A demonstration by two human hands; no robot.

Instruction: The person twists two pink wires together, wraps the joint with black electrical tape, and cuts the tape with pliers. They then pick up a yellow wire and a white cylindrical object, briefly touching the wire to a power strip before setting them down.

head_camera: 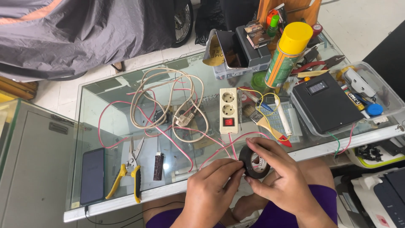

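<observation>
At the left edge of the glass table [105, 90] lies a dark phone [92, 176], screen up. Just beside it are the yellow-handled cutters [126, 173], and next to them a small dark strip [158, 166]. Behind these, a beige cable [168, 101] lies in loose loops, and thin pink wires [126, 105] cross through it and run toward the front edge.

In the middle stands a white power strip [228, 109] with a red switch. In front of it, above the table's edge, both hands meet. The left hand [211, 190] pinches with thumb and fingertips at the side of a roll of black tape [255, 162]. The right hand [280, 175] is closed around the roll from the other side and holds it up, so part of the roll is hidden.

To the right lie a paintbrush [263, 122], a yellow-capped spray can [287, 52], and a black box with a small display [325, 103] in a clear tray [390, 99].
</observation>
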